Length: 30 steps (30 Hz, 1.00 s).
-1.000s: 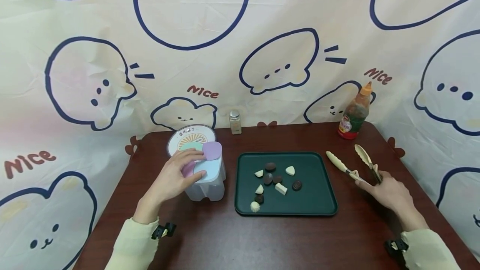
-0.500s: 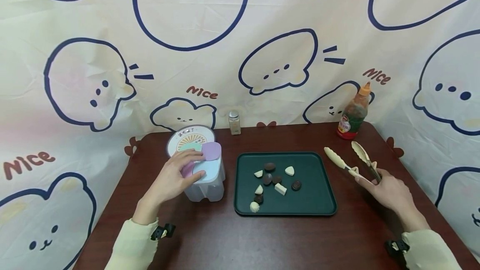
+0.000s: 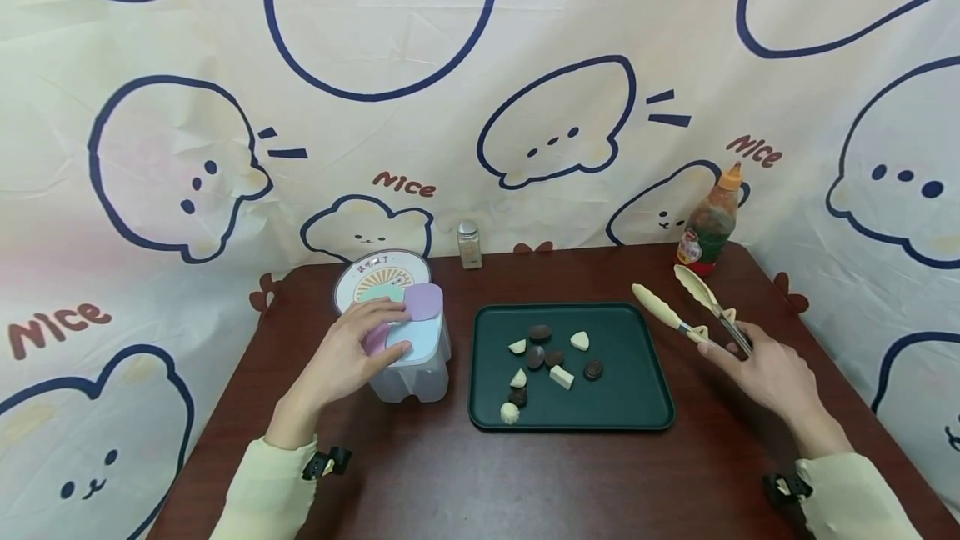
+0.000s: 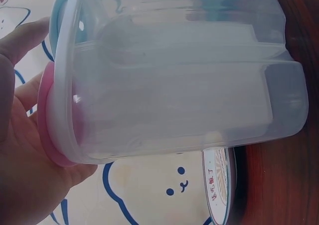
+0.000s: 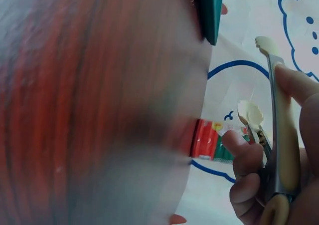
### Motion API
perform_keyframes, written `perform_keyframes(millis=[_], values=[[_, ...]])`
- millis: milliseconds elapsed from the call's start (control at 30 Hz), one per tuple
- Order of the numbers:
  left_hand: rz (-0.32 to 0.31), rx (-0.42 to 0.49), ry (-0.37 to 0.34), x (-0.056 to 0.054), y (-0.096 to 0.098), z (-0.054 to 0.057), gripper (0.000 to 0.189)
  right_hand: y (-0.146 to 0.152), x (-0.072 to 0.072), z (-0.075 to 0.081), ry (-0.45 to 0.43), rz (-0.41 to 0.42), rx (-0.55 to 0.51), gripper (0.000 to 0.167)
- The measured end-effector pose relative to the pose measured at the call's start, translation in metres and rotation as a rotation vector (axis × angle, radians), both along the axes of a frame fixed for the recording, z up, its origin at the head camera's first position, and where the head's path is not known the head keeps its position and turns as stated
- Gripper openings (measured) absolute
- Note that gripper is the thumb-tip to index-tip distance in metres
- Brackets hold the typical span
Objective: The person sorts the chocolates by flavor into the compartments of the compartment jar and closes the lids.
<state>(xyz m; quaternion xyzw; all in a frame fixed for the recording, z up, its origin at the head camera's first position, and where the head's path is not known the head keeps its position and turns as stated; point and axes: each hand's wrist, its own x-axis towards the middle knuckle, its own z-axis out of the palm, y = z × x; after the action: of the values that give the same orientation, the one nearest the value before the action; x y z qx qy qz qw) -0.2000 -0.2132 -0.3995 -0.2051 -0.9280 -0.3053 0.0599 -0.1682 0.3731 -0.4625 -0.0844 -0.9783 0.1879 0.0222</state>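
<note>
1. Tongs (image 3: pixel 668 312) shifted toward the tray (image 3: pixel 600 407) since half a second ago, now just right of it, tips wide apart
2. Right hand's (image 3: pixel 772 369) fingers curl round the arms; probably light and springy, so grab mid-arm imo
3. Left hand (image 3: pixel 347 352) rests relaxed atop the container (image 3: pixel 420 384)
4. Backdrop (image 3: pixel 403 184) says "Nice"; can't read bottle (image 3: pixel 710 223) or plate (image 3: pixel 384 270) for sure

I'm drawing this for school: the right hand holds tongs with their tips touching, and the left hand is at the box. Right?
The tips of the tongs aren't touching: the head view shows them spread apart. The right hand does hold them, and the left hand is at the box.
</note>
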Motion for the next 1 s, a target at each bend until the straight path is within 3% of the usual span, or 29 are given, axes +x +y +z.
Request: perform_keyframes(millis=[400,733,1000], values=[[0.01,-0.011,0.0,0.001,0.002,-0.002,0.051,-0.021,0.001,0.013,0.089,0.076,0.004,0.083],[0.014,-0.016,0.024,0.001,0.002,-0.004,0.053,-0.033,0.002,0.018,0.059,0.136,0.014,0.079],[0.02,-0.017,0.001,0.002,0.002,-0.002,0.054,-0.04,0.001,0.019,0.042,0.123,-0.063,0.089]])
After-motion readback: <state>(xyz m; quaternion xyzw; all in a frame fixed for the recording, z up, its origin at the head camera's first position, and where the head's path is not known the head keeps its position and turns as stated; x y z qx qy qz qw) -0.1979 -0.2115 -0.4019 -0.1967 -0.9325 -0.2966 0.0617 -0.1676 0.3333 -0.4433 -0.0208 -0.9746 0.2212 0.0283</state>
